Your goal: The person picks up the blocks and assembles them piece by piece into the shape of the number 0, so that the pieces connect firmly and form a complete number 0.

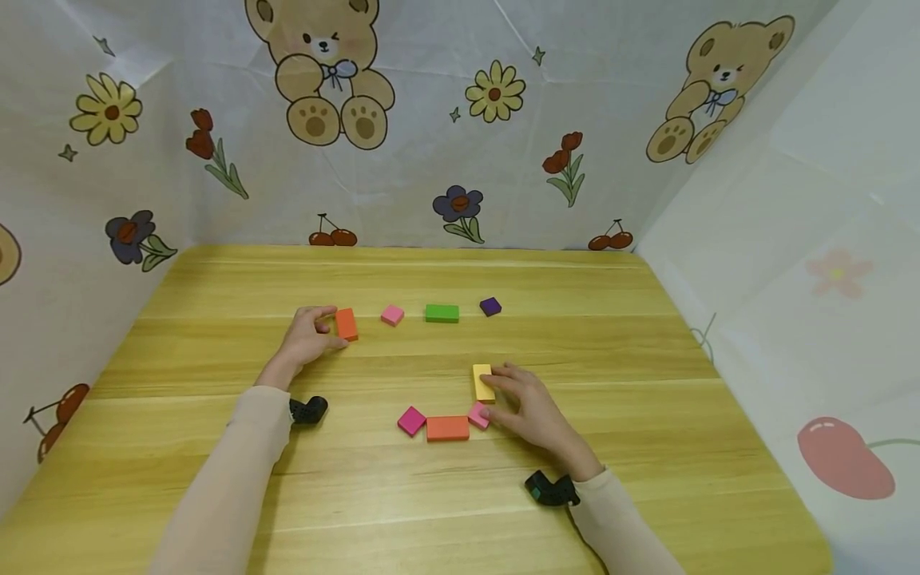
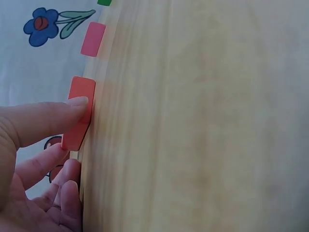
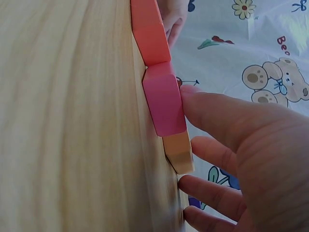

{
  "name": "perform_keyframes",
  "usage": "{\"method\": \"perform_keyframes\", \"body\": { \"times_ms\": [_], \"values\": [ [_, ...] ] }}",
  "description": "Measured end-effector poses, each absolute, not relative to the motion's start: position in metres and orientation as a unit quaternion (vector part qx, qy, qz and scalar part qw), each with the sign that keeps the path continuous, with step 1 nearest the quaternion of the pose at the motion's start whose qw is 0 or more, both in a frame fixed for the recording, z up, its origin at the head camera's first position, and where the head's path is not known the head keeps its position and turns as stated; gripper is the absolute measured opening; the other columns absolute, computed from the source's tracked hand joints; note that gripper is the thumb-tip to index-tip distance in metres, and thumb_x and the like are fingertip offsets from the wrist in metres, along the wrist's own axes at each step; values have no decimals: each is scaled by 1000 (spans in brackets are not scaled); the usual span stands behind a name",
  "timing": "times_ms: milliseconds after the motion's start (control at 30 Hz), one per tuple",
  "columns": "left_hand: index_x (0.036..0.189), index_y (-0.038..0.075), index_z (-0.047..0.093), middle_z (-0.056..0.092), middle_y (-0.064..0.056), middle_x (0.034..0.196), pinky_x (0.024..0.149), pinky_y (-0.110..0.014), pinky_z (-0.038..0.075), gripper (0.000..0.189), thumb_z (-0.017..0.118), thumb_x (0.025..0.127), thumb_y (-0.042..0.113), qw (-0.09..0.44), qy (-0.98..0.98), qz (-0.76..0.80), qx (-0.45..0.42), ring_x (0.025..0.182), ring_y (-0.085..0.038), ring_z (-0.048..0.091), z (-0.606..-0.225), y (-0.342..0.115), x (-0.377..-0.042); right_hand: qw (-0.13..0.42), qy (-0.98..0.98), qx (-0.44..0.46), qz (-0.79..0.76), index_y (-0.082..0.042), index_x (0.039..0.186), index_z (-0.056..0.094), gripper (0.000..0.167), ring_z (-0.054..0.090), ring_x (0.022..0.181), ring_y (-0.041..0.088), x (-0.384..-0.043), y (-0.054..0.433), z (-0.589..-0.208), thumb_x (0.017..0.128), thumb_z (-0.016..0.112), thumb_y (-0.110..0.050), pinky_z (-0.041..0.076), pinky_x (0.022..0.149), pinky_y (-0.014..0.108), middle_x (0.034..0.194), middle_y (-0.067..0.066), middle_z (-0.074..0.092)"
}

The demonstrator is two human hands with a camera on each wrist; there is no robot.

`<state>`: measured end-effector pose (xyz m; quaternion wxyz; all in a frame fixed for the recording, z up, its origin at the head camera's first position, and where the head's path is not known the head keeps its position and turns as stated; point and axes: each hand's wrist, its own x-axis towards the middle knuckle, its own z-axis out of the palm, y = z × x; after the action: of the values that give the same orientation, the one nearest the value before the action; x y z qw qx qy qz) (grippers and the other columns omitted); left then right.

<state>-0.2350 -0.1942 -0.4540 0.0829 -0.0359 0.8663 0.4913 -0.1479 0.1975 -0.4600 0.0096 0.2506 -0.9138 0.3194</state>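
Observation:
My left hand point(image 1: 305, 339) pinches an orange block point(image 1: 346, 325) at the far left, with the thumb at its near end and a finger at its far end, as the left wrist view also shows. Over on the right, my right hand point(image 1: 530, 404) lies with relaxed fingers beside a yellow block point(image 1: 481, 392) and a pink block point(image 1: 475, 415). Its index fingertip overlaps the yellow block, and its thumb tip is right at the pink one point(image 3: 165, 104). That pink block sits at the corner between the yellow block and an orange-red block point(image 1: 447, 429). A magenta block point(image 1: 412, 421) stands at the other end.
Along the back of the wooden table point(image 1: 611, 335) a pink block point(image 1: 392, 315), a green block point(image 1: 442, 314) and a purple block point(image 1: 491, 307) lie spaced in a row. A patterned cloth point(image 1: 402, 184) hangs behind the table. Black wrist devices point(image 1: 552, 489) sit under both wrists.

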Motion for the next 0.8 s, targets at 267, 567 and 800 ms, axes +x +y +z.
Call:
{"method": "perform_keyframes", "body": {
  "times_ms": [267,567,800],
  "values": [
    [148,5,40,28,-21,150,84,-37,39,72,74,86,11,74,870,485,-49,113,-31,42,-454,-193,-231,8,-914,251,319,-9,130,64,49,39,138,44,-147,197,-458,85,76,-26,30,110,64,139,19,56],
    [149,4,39,44,-22,137,89,-38,44,72,73,86,10,58,851,517,-69,119,-35,46,-458,-195,-227,12,-914,254,317,-9,129,64,49,39,137,44,-148,198,-460,85,76,-25,29,110,65,138,19,56],
    [151,3,34,45,-22,143,95,-29,46,73,70,88,5,52,824,559,-74,125,-35,49,-458,-198,-224,13,-915,250,318,-9,129,65,49,39,137,44,-149,199,-462,85,76,-26,30,109,64,139,18,56]
  ]
}}
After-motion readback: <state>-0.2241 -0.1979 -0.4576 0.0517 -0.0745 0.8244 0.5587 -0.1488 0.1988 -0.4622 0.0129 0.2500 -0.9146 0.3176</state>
